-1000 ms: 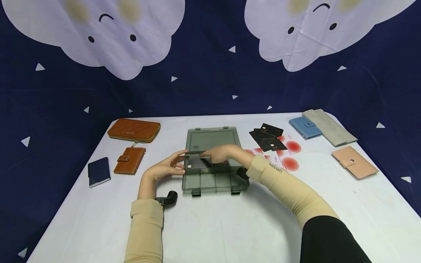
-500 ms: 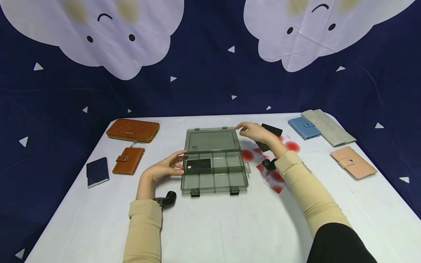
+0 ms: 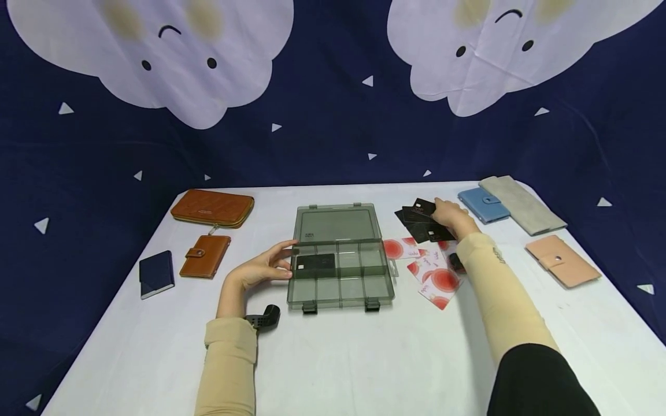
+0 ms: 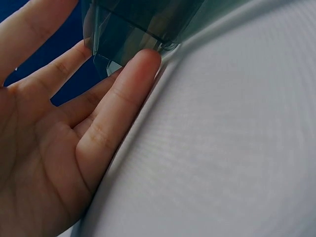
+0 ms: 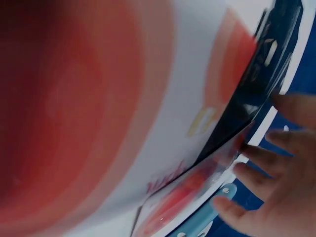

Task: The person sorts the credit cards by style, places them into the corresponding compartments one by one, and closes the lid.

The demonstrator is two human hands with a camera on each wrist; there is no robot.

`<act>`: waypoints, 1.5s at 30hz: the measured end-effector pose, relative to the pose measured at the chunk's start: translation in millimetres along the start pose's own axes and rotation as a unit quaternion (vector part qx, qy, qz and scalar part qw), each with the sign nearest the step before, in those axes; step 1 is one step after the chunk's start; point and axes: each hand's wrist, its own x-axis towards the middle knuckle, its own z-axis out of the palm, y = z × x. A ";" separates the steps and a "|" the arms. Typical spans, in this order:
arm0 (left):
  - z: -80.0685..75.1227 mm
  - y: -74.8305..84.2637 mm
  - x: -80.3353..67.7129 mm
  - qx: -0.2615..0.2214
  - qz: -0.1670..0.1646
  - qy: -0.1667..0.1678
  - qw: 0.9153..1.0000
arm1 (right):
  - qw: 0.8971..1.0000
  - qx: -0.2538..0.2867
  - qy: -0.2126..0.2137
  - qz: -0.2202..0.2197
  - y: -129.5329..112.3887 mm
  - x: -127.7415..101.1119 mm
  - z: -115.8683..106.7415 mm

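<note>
A translucent grey-green divided box [image 3: 314, 292] lies with its lid [image 3: 338, 222] folded back. In its upper-left compartment sits a black card [image 3: 315, 266]. My left hand [image 3: 258, 268] touches the box's left side; in the left wrist view the thumb [image 4: 140, 71] lies nearly straight against a corner, with the other fingers extended behind. To the right is a fanned group of black cards [image 3: 413, 224], and my right hand [image 3: 452, 217] has its fingertips at the right end of the uppermost one. The right wrist view shows these fingers spaced apart.
White cards with red round prints [image 3: 444, 281] lie in front of the black ones. A blue wallet [image 3: 483, 203], a grey wallet [image 3: 522, 205] and a pink wallet [image 3: 563, 260] are at right. Left are a brown zip wallet [image 3: 212, 208], a brown card holder [image 3: 205, 255] and a navy notebook [image 3: 156, 274].
My right hand has left the black card in the box, passed the lid's right edge and reached the black cards on the table. The left hand stays at the box's side.
</note>
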 end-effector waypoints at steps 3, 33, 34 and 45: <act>1.3 0.1 0.2 -0.001 0.002 -0.002 1.000 | 1.000 -0.009 -0.009 0.006 3.6 -0.6 -0.6; 0.9 0.9 -0.1 -0.003 -0.004 0.000 1.000 | 0.929 0.340 0.003 -0.149 -50.3 -36.8 5.4; 0.9 0.9 -0.1 -0.004 -0.005 0.000 1.000 | 0.927 0.342 -0.004 -0.156 -55.2 -40.9 6.4; 0.8 0.4 -1.1 -0.012 -0.002 0.000 1.000 | 0.930 0.273 -0.014 -0.245 -94.6 -67.2 29.9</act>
